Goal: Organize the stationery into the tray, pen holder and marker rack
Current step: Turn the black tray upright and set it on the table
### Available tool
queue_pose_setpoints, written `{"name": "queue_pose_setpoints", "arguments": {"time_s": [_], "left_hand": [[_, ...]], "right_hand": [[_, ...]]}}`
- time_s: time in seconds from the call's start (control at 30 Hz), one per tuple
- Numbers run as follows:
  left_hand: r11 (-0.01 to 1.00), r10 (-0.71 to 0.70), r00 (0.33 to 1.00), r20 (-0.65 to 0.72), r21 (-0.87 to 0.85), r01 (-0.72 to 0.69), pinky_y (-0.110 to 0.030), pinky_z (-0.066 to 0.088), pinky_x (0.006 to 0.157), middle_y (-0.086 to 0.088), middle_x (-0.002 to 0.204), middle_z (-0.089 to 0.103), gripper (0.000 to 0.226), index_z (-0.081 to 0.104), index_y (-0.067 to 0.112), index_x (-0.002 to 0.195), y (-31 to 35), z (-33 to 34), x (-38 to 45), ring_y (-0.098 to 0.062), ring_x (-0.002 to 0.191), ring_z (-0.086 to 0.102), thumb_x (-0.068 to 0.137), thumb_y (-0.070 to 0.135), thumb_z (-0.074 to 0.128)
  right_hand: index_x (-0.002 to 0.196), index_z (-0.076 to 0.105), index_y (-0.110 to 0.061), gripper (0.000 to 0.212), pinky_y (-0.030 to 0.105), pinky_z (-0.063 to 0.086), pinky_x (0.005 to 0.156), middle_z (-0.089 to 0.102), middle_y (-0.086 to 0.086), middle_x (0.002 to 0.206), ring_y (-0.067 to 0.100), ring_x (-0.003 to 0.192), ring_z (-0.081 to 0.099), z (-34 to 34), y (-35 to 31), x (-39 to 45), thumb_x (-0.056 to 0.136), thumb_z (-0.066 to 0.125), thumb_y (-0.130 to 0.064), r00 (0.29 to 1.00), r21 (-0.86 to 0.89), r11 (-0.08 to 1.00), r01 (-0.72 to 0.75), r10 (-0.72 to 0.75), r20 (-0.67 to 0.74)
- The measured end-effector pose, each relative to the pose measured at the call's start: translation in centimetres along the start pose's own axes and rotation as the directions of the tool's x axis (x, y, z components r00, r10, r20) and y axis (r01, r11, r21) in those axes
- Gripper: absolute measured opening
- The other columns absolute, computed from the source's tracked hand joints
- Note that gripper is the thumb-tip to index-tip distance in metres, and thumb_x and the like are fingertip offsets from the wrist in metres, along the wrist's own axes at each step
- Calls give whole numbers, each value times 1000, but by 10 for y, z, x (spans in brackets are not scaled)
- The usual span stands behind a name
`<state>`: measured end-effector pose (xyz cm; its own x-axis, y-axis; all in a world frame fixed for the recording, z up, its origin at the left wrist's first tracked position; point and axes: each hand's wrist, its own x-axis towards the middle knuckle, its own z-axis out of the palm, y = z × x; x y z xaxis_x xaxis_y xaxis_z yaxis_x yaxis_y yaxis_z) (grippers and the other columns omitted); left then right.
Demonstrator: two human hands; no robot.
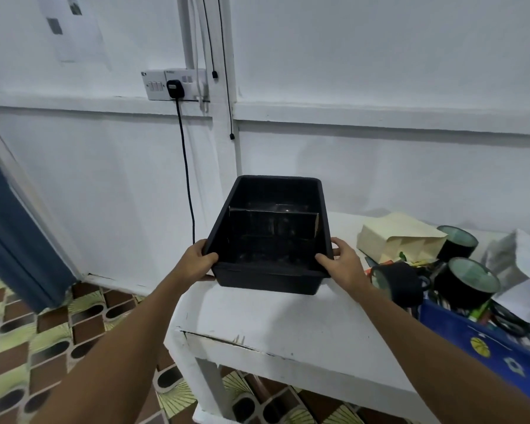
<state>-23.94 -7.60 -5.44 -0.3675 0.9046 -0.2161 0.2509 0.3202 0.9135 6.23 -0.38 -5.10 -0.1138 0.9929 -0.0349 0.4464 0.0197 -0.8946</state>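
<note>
- Left hand (196,261) grips the black tray's (268,278) near left corner — thumb hooked over the rim, fingers curled underneath.
- The tray sits tilted at the white table's (282,325) back left, cardboard dividers inside.
- Right hand (340,264) clamps the near right corner, thumb over the rim.
- Further right — black cans (465,278) and a cream paper bag (398,237).

Tray held at the left end of the table, clutter to the right

A black rectangular plastic tray (315,206) with card dividers (273,223) inside is held tilted above the white painted wooden table (288,325), gripped at its near corners by the left hand (196,263) and right hand (343,264). To its right are found a cream paper bag (398,237), black cylindrical tins (468,280) before it, and a blue box (487,347) nearest.
</note>
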Motion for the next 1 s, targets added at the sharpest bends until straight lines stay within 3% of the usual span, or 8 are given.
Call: {"name": "queue_pose_setpoints", "arguments": {"time_s": [0.1,0.23,0.37,0.6,0.83,0.9,1.0], "left_hand": [[1000,14,1000,28,-15,-13,-40,59,77,-9,119,61,39,50,17,129,-3,-2,4,-22,102,64,91,6,46],[999,15,1000,15,-39,-14,-36,59,71,-5,121,60,51,43,30,135,-1,-9,6,-22,98,66,91,4,41],[999,17,1000,21,-42,-16,-31,56,66,1,118,62,58,50,43,125,1,-14,0,-19,96,67,90,-1,36],[998,-7,1000,-6,-60,6,-38,56,76,-2,126,59,62,38,35,144,-7,-23,-7,-20,96,66,92,1,39],[999,-21,998,-58,-40,18,-41,56,78,-5,127,57,62,39,33,144,-11,-32,-14,-24,96,65,92,-1,41],[1000,-16,997,-76,16,17,-41,56,79,-4,127,56,62,41,31,143,-8,-32,-17,-27,101,62,90,-1,43],[944,83,987,-137,329,-34,-34,46,76,-4,111,61,50,53,21,133,11,-26,-25,-28,99,58,86,5,49]], "right_hand": [[138,39,-14,57,29,51,85,59,13,120,23,99,58,4,2,-2,88,64,-14,1000,37,999,-3,3,1],[135,31,-21,62,35,52,93,55,10,124,26,107,57,15,4,-6,84,65,-10,998,99,994,-41,35,60],[133,28,-27,62,41,53,94,57,13,126,30,111,58,25,8,-7,84,64,-11,996,142,989,-44,32,85],[133,29,-25,60,37,55,90,58,14,123,32,110,58,30,11,-15,85,63,-11,995,141,989,-40,25,100],[134,26,-28,63,42,53,94,55,13,129,33,114,56,40,8,-25,85,63,-13,994,130,990,-53,40,101],[134,25,-28,64,41,53,94,53,13,131,32,114,56,39,5,-28,85,64,-15,993,107,992,-62,51,105],[138,27,-23,70,39,49,98,49,12,136,32,119,53,32,-4,-30,82,70,-23,997,11,1000,-12,11,80]]}}
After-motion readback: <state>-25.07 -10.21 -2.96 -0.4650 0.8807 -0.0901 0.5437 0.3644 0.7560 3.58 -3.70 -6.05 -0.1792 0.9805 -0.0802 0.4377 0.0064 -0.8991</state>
